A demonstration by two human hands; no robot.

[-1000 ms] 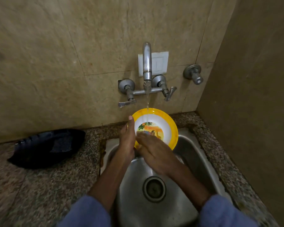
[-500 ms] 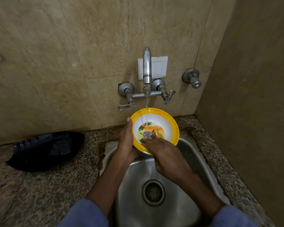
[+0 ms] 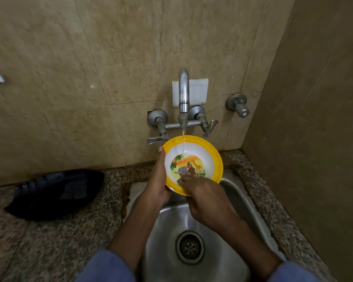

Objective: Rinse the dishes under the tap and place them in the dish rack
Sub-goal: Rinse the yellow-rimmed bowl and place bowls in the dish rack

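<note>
A yellow-rimmed white bowl [image 3: 200,151] with an animal picture inside is tilted toward me under the tap [image 3: 183,92]. A thin stream of water falls onto its inner wall. My left hand [image 3: 158,180] grips the bowl's left rim, thumb on the edge. My right hand [image 3: 204,194] lies across the bowl's lower rim, fingertips pressed on the picture inside. Both hands hold the bowl above the steel sink [image 3: 238,202]. The bowl's underside is hidden.
A black dish rack [image 3: 55,192] sits on the speckled granite counter [image 3: 49,247] left of the sink. The sink drain [image 3: 190,246] lies below my hands. A second wall valve [image 3: 237,104] juts out right of the tap. A side wall closes off the right.
My right hand's fingers have slid down from the middle of the picture to its lower edge, uncovering more of it. The bowl stays under the stream in my left hand.
</note>
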